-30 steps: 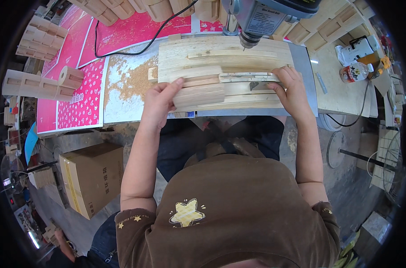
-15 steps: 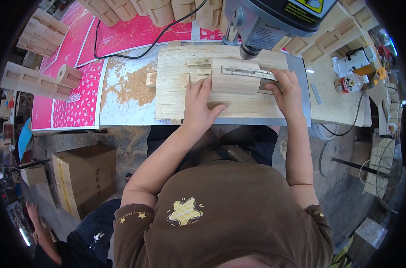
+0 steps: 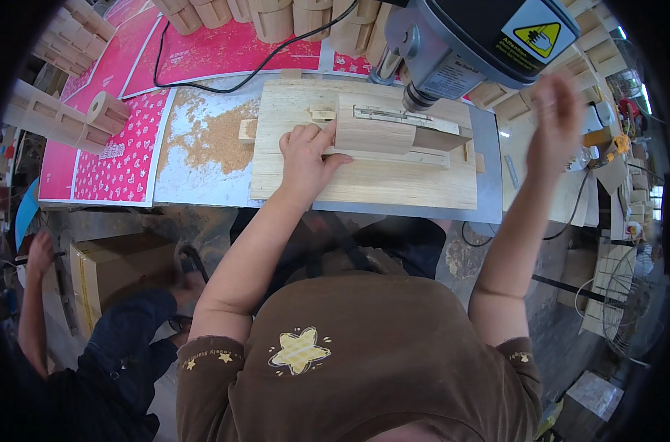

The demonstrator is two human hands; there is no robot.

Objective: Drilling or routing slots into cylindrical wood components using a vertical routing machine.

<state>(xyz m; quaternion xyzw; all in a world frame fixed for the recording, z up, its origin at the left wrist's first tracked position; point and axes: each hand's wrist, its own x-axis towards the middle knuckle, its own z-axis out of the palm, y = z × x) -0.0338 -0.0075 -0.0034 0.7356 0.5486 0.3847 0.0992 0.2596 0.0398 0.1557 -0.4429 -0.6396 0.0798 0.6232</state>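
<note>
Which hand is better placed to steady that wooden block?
Probably the left hand: it is at the left end of the wooden block, while the right hand is off the block, near the drill press.

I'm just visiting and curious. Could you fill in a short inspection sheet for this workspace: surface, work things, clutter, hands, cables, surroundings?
Surface: flat, pale wooden board on a smooth grey surface.
Work things: rounded, slotted, pale wooden block, on the board near the metal chuck of a grey-and-black drill press.
Clutter: loose brown sawdust left of the board.
Left hand: fingers at the block's left end.
Right hand: up beside the drill press, blurred; whether it holds anything cannot be told.
Cables: thin black cable curving across pink printed sheets.
Surroundings: notched, pale wooden cylinders behind; another person's bare arm and a brown cardboard box at left.
</note>
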